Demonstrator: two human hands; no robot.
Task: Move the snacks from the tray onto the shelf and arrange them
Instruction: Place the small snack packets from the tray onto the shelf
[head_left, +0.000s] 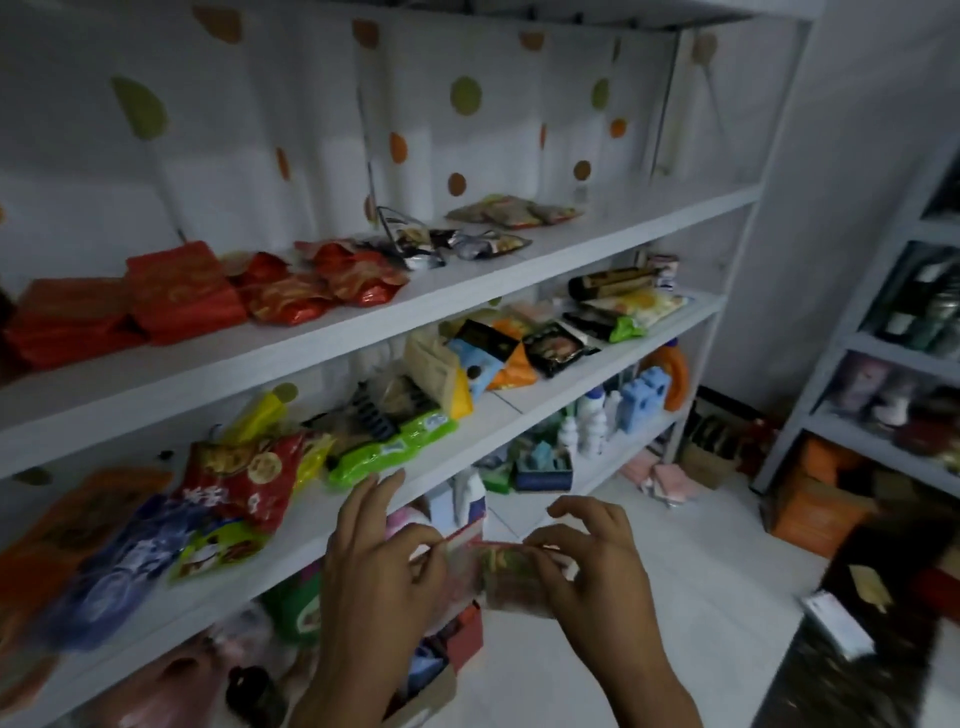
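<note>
White metal shelf (545, 397) on pale tiled floor (675, 571) held mixed snack bags (239, 478). Left hand (384, 561) and right hand (587, 561) each pinched one small clear red-edged snack packet (501, 574).

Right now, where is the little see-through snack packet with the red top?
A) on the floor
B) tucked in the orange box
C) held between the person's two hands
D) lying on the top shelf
C: the left hand and the right hand each pinch an upper corner of the snack packet, which hangs in the air in front of the shelf.
</note>
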